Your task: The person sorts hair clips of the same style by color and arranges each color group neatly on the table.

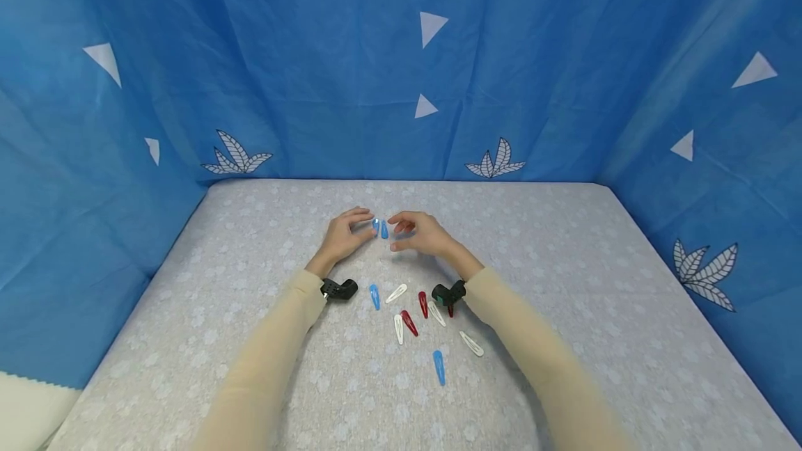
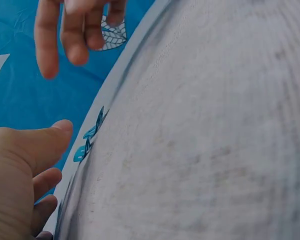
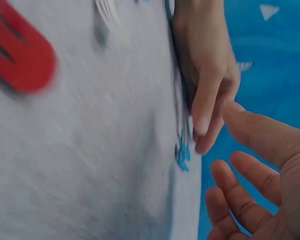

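Observation:
Two blue snap hair clips (image 1: pixel 384 230) lie side by side at the far middle of the table, between the hands. My left hand (image 1: pixel 342 234) is just left of them, thumb and fingers spread apart, the fingertips right beside the nearer clip. To their right my right hand (image 1: pixel 422 234) hovers with loosely bent fingers and a gap between thumb and forefinger; nothing shows in it. In the left wrist view the blue clips (image 2: pixel 94 130) stand out past the left thumb (image 2: pixel 45 142). The right wrist view has a blue clip (image 3: pixel 182 155) below the left fingertips.
Closer to the person, loose clips are scattered: blue clips (image 1: pixel 438 367), white clips (image 1: pixel 471 344) and red clips (image 1: pixel 409 323). One red clip is partly covered by the right wrist camera (image 1: pixel 448 294). A blue curtain (image 1: pixel 351 75) hangs behind the patterned tablecloth (image 1: pixel 263 270).

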The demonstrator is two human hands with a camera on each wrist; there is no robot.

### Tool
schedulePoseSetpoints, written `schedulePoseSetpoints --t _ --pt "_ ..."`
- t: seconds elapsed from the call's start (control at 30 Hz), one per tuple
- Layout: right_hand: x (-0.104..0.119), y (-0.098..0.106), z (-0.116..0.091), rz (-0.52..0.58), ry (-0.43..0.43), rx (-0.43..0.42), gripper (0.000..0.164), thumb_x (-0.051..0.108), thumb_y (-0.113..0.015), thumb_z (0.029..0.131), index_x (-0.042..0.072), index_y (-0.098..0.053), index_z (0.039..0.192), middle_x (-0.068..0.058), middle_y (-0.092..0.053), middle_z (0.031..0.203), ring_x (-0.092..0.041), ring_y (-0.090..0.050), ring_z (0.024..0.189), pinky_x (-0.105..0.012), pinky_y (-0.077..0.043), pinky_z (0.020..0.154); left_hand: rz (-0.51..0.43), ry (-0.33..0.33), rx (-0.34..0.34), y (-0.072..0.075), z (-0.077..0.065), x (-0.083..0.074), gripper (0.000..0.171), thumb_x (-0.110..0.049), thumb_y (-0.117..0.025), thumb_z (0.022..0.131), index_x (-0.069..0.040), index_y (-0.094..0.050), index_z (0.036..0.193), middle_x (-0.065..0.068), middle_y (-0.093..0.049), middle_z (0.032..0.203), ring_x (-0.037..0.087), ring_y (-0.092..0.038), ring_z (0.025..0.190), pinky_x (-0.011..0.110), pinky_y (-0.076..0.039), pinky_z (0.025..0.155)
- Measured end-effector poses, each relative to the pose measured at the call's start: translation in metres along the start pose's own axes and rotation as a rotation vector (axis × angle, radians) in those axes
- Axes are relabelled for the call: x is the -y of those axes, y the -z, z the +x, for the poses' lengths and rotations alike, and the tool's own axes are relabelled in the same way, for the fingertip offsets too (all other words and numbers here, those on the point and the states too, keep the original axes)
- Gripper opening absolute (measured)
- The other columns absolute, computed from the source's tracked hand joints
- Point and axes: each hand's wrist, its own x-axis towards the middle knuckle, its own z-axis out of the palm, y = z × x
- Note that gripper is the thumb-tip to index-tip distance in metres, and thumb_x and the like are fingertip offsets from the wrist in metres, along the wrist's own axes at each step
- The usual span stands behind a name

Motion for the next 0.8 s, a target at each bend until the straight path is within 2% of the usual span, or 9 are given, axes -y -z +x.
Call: schedulePoseSetpoints --t 0.17,0.37,0.67,0.8 --pt "0.012 -0.008 -0.034 -0.031 0.096 0.078 0.058 0.021 -0.081 0.082 0.005 -0.059 0.133 -0.013 -0.066 0.117 -0.031 -0.057 0.112 -0.048 -0.049 0.097 0.069 -0.031 0.028 -0.002 0.001 0.000 0.040 -0.017 -0.072 0.088 -0.001 -0.066 0.124 0.017 -0.059 0.137 0.035 -0.047 0.136 0.053 -0.012 0.123" --pt "0.023 -0.019 -0.059 -0.069 0.175 0.153 0.062 0.024 -0.083 0.079 0.006 -0.059 0.133 -0.011 -0.066 0.117 -0.029 -0.057 0.109 -0.049 -0.049 0.095 0.091 -0.034 0.049 -0.002 0.000 -0.004 0.040 -0.018 -0.070 0.090 -0.001 -0.065 0.126 0.018 -0.057 0.138 0.036 -0.045 0.136 0.054 -0.010 0.123" --pt "0.024 -0.033 -0.061 -0.087 0.185 0.227 0.061 0.025 -0.083 0.079 0.009 -0.059 0.133 -0.007 -0.063 0.120 -0.021 -0.057 0.104 -0.034 -0.051 0.089 0.103 -0.012 0.076 -0.002 -0.001 -0.006 0.042 -0.019 -0.069 0.092 -0.002 -0.063 0.129 0.017 -0.053 0.142 0.034 -0.037 0.143 0.052 -0.009 0.124" --pt "0.023 -0.037 -0.059 -0.105 0.172 0.234 0.061 0.025 -0.084 0.077 0.010 -0.060 0.131 -0.006 -0.063 0.120 -0.020 -0.058 0.103 -0.032 -0.051 0.088 0.120 -0.023 0.078 -0.002 -0.001 -0.005 0.042 -0.020 -0.069 0.091 -0.001 -0.063 0.129 0.017 -0.053 0.143 0.035 -0.035 0.143 0.054 -0.010 0.124"
